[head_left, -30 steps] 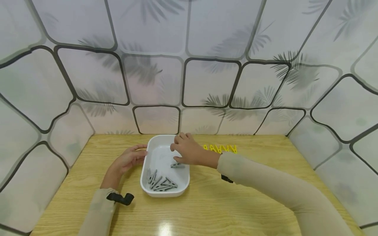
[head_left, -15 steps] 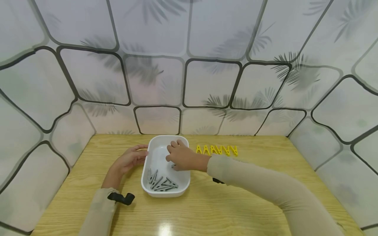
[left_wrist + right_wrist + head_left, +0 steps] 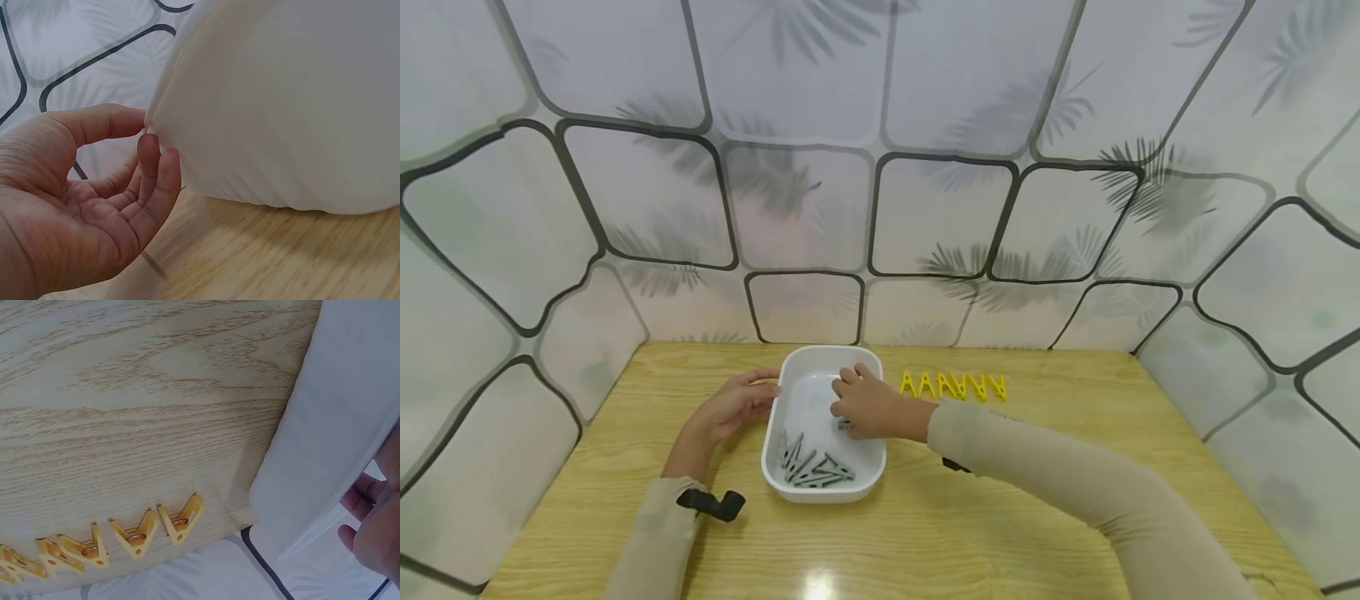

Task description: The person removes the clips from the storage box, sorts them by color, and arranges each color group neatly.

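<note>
A white plastic tray (image 3: pixel 822 495) rests on the wooden table with several grey clothespins (image 3: pixel 812 471) heaped in its near left part. My left hand (image 3: pixel 737 408) grips the tray's left side; in the left wrist view its thumb is at the rim and its curled fingers lie against the outer wall. Reaching in over the right rim, my right hand (image 3: pixel 871 407) is low inside the tray. One single grey clothespin (image 3: pixel 845 423) shows partly from beneath it, the rest covered by the hand. I cannot tell whether the fingers hold it.
Right of the tray, several yellow clothespins (image 3: pixel 953 386) stand in a row along the back of the table (image 3: pixel 1000 517). A patterned fabric wall (image 3: pixel 940 217) encloses the back and both sides.
My right hand has come down and slightly towards me inside the tray, now covering part of the single grey clothespin. The yellow row has come into full view. My left hand stays at the tray.
</note>
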`<state>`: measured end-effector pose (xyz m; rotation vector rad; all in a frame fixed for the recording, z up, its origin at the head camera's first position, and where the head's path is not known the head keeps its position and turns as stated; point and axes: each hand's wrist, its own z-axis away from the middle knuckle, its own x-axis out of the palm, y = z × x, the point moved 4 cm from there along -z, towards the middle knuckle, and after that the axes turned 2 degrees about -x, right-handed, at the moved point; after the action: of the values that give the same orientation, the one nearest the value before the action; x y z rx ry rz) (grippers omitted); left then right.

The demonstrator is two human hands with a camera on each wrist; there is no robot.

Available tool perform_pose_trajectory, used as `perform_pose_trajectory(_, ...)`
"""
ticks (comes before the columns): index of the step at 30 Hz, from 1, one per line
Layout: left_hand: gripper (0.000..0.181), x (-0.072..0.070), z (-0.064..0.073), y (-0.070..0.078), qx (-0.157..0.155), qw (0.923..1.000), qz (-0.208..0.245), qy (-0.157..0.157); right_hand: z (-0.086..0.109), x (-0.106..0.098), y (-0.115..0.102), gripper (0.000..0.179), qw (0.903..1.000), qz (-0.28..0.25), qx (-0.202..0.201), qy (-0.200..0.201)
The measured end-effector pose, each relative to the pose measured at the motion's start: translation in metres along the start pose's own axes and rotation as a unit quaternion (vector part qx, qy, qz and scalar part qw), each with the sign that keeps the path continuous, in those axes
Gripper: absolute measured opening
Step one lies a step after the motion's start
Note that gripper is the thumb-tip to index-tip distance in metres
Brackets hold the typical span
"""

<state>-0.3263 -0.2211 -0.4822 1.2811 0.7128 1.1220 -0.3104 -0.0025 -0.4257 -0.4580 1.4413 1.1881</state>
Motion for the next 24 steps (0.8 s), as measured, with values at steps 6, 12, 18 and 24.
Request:
perform_pose_trajectory(6,0.049,-0.0004,0.0001,0.0004,-0.003,1.0000,-0.002,0.003,-0.0042,0.0056,-0.0011,0.028,0.9999,0.010,0.007,0.007)
perform_pose_trajectory(12,0.051,0.0008,-0.0006,-0.0008,-0.006,1.0000,-0.008,0.001,-0.0064,0.0088,-0.0033,0.021,0.9999,0.010,0.013,0.000)
perform_pose_trajectory(18,0.052,0.0007,-0.0009,-0.0012,-0.004,1.0000,-0.006,0.003,-0.0077,0.0100,-0.0046,0.015,0.9997,0.024,0.012,-0.002)
perform_pose_trajectory(24,0.050,-0.0003,-0.0010,-0.0011,-0.003,1.0000,-0.001,0.004,-0.0079,0.0094,-0.0045,0.016,0.9996,0.023,0.016,-0.002)
